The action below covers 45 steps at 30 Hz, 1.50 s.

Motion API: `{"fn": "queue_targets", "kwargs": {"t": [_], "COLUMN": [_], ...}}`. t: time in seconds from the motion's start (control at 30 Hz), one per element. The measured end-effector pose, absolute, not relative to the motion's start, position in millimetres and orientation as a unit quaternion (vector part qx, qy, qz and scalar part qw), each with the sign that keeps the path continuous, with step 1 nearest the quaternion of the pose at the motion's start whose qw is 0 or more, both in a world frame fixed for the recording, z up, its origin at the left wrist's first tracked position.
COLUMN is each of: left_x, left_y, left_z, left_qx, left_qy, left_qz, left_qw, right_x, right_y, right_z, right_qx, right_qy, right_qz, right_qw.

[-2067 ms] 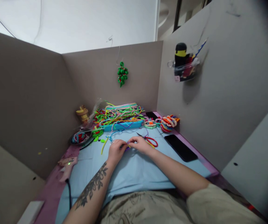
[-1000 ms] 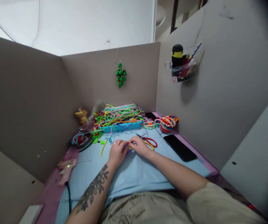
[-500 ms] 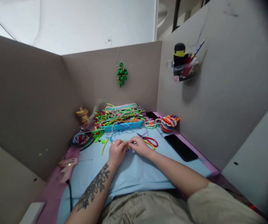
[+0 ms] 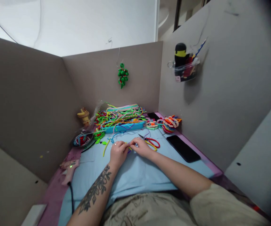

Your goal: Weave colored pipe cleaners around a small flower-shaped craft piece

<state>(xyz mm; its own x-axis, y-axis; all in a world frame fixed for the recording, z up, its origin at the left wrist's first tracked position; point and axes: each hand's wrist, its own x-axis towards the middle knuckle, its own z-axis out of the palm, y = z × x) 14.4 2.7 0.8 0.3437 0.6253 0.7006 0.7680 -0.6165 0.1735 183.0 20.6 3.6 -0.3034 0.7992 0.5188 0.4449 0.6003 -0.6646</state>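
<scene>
My left hand (image 4: pixel 118 153) and my right hand (image 4: pixel 142 147) meet over the light blue mat (image 4: pixel 135 175), fingertips pinched together on a small purple and yellow pipe-cleaner piece (image 4: pixel 129 147). Most of that piece is hidden by my fingers. Red-handled scissors (image 4: pixel 151 141) lie just beyond my right hand. A loose yellow-green pipe cleaner (image 4: pixel 105 147) lies left of my left hand.
A heap of coloured pipe cleaners (image 4: pixel 118 115) sits on a blue tray (image 4: pixel 123 126) at the back. Finished bead-like figures (image 4: pixel 169 123) stand at the back right, a black phone (image 4: pixel 182 148) on the right, a round dish (image 4: pixel 82 139) and a glue gun (image 4: pixel 67 168) on the left. Grey partitions close three sides.
My hands have stayed together at the same spot, fingers shifting slightly on the small piece. The view has wobbled a little.
</scene>
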Motion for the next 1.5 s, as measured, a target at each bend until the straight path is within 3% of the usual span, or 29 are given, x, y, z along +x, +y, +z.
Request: {"fn": "queue_targets", "kwargs": {"t": [0.2, 0.83, 1.13, 1.23, 1.4, 1.5], "left_x": [11, 9, 14, 17, 28, 34], "left_y": [8, 11, 1, 1, 8, 9], "left_z": [0, -6, 7, 4, -3, -3], "left_qx": [-0.790, -0.811, -0.764, -0.740, -0.630, -0.548], "left_qy": [-0.435, -0.422, -0.431, -0.461, -0.418, -0.354], "left_qz": [-0.432, -0.403, -0.480, -0.483, -0.544, -0.592], "left_qw": [0.016, 0.043, -0.001, -0.075, -0.363, -0.474], "right_x": [184, 183, 186, 187, 185, 183], "right_y": [22, 20, 28, 28, 25, 25], "right_z": [4, -4, 0, 2, 1, -2], "right_qx": [-0.392, -0.372, -0.431, -0.425, -0.411, -0.369], "right_qy": [-0.773, -0.813, -0.756, -0.742, -0.733, -0.766], "right_qz": [0.212, 0.153, 0.133, 0.107, 0.073, 0.060], "right_qw": [0.451, 0.421, 0.475, 0.508, 0.537, 0.523]}}
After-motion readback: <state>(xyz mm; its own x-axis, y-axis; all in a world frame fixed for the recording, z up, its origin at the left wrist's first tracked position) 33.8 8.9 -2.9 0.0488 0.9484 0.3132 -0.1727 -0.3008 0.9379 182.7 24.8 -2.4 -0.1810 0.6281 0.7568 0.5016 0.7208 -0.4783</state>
